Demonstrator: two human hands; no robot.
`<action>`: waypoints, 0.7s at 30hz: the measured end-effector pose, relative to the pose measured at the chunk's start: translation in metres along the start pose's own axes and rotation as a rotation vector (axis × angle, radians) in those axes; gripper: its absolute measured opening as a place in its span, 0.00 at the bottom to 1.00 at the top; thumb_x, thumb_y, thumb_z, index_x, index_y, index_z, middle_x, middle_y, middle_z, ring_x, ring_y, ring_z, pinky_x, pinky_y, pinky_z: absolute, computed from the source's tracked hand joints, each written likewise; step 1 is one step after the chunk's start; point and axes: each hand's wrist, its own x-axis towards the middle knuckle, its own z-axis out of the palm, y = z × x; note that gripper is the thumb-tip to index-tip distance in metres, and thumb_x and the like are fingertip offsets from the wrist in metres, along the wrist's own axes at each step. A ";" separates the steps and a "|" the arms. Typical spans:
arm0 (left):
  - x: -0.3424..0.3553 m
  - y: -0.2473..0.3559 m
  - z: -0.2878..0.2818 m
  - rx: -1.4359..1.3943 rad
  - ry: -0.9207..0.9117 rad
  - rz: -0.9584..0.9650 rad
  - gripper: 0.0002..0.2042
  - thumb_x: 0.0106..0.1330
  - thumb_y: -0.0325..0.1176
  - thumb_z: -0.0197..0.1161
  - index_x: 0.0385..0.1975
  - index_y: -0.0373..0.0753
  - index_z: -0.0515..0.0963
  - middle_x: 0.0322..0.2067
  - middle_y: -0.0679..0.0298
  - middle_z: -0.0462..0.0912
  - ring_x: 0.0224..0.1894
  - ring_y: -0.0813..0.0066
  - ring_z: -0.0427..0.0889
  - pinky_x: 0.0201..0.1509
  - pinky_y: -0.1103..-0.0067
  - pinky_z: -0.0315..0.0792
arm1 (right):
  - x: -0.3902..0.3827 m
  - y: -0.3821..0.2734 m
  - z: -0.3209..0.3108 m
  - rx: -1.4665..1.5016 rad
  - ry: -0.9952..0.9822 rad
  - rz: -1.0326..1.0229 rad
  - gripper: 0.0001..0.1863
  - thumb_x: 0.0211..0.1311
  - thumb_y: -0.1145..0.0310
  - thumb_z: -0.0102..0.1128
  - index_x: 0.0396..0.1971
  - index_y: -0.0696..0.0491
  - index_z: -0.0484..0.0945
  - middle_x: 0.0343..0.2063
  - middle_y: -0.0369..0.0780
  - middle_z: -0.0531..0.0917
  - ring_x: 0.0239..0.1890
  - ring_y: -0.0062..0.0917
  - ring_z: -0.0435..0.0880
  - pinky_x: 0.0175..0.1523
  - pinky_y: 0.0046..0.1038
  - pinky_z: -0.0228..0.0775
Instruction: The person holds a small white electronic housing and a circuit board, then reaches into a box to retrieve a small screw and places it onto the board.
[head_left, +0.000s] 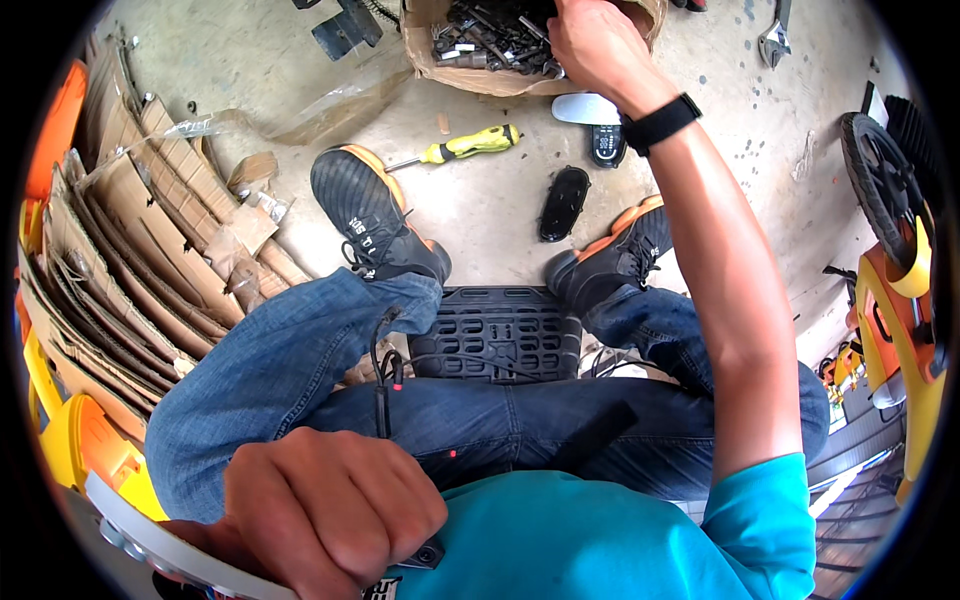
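Note:
My left hand is closed in a fist close to my chest. A dark piece with a round screw-like centre shows beside its fingers; whether the hand grips it is hidden. My right hand reaches over the edge of an open cardboard box at the top, and its fingertips are out of sight. Loose bolts and metal tools fill the box. Below it on the floor lie a white oval cover, a black device with a small display and a black oval shell.
A yellow-handled screwdriver lies beside my left shoe. Flattened cardboard is stacked at the left. A black plastic stool is under me. An adjustable wrench lies far right, above a yellow wheeled machine.

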 end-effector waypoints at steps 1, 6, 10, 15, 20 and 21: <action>0.000 -0.001 0.001 -0.003 -0.002 0.003 0.09 0.59 0.28 0.63 0.21 0.30 0.74 0.11 0.59 0.69 0.10 0.73 0.65 0.14 0.77 0.62 | 0.001 0.008 0.013 -0.011 0.038 -0.050 0.05 0.50 0.73 0.50 0.22 0.58 0.74 0.20 0.51 0.80 0.26 0.45 0.80 0.33 0.41 0.72; 0.002 0.000 0.003 0.007 0.014 -0.002 0.14 0.64 0.34 0.60 0.20 0.30 0.73 0.11 0.58 0.69 0.10 0.73 0.65 0.13 0.77 0.62 | 0.001 -0.001 0.021 -0.047 0.059 -0.037 0.06 0.53 0.73 0.49 0.24 0.58 0.75 0.24 0.51 0.79 0.29 0.45 0.80 0.35 0.41 0.73; -0.003 -0.001 0.002 0.069 -0.003 0.039 0.19 0.68 0.41 0.55 0.20 0.29 0.73 0.11 0.58 0.69 0.09 0.74 0.65 0.12 0.77 0.61 | -0.010 -0.018 0.019 -0.063 0.204 -0.060 0.10 0.58 0.72 0.48 0.31 0.62 0.76 0.38 0.56 0.76 0.41 0.50 0.75 0.46 0.42 0.72; -0.004 -0.005 0.005 0.024 0.037 0.087 0.25 0.69 0.47 0.51 0.19 0.30 0.73 0.10 0.59 0.68 0.08 0.74 0.64 0.11 0.79 0.59 | -0.010 -0.016 0.020 -0.031 0.209 -0.060 0.10 0.59 0.72 0.45 0.31 0.61 0.75 0.38 0.55 0.77 0.40 0.48 0.77 0.46 0.41 0.72; -0.009 -0.011 0.013 0.102 0.155 0.167 0.32 0.69 0.57 0.44 0.15 0.31 0.71 0.07 0.61 0.65 0.06 0.76 0.61 0.09 0.79 0.55 | 0.012 -0.016 0.007 -0.016 -0.103 0.086 0.10 0.57 0.72 0.46 0.32 0.58 0.76 0.34 0.53 0.79 0.39 0.46 0.80 0.44 0.38 0.73; -0.005 -0.008 0.018 0.113 0.187 0.135 0.33 0.69 0.59 0.43 0.14 0.32 0.71 0.06 0.62 0.65 0.05 0.76 0.60 0.08 0.80 0.54 | 0.011 -0.014 0.018 -0.045 -0.012 0.072 0.09 0.54 0.72 0.48 0.28 0.56 0.79 0.31 0.50 0.81 0.37 0.44 0.81 0.42 0.38 0.74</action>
